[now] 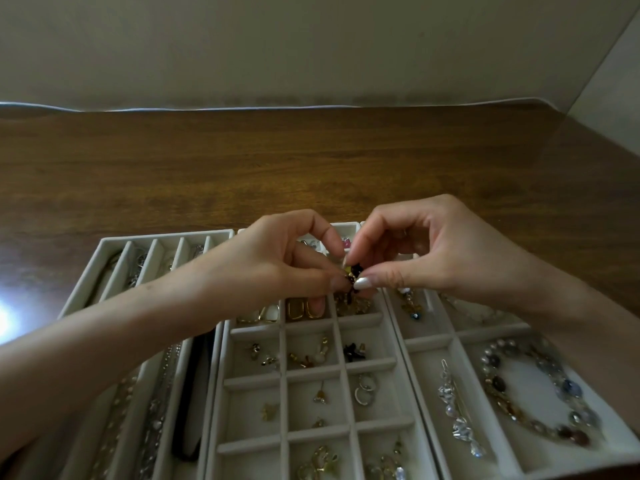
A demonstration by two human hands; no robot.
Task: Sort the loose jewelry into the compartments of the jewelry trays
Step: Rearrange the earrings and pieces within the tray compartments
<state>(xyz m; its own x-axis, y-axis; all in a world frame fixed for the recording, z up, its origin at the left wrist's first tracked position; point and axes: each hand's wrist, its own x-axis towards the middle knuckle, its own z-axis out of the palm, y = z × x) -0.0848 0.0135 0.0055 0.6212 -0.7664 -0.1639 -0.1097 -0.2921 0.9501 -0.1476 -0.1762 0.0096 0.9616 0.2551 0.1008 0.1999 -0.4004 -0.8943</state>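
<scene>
Head: velvety gridded tray [251, 382], knobbly trinket [355, 271]

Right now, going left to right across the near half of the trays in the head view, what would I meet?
Silver chains → black cord → gold stud → silver hoops → crystal drop earring → beaded bracelet.

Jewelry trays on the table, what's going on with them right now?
A person pinches a small dark and gold jewelry piece between the fingertips of the left hand and right hand, above the middle tray. Three trays sit side by side on the wooden table, many compartments already holding earrings, chains and a beaded bracelet.
</scene>
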